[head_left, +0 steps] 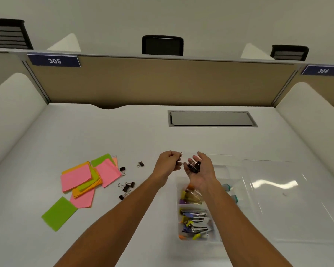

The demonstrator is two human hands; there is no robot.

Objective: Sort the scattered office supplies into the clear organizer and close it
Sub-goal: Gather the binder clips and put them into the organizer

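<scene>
Black binder clips [193, 166] fill the cupped right hand [201, 170] over the clear organizer [228, 170], the left hand [168, 162] pinches another, while loose clips [126, 186] and sticky notes [85, 178] remain unsorted and the lid [289, 199] lies open.

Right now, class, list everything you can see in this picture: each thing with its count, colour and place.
Sticky notes: a loose heap, pink, orange, green, left on the desk.
Binder clips on the desk: about six, black, beside the notes.
Binder clips in hand: a few, black, in the right palm.
Clear organizer: one, open, right of centre, holding staplers and coloured bits.
Lid: one, clear, lying open to the right.
Desk: one, white.
Cable hatch: one, grey, far side.
Left hand: pinching a clip.
Right hand: cupped, palm up.
</scene>
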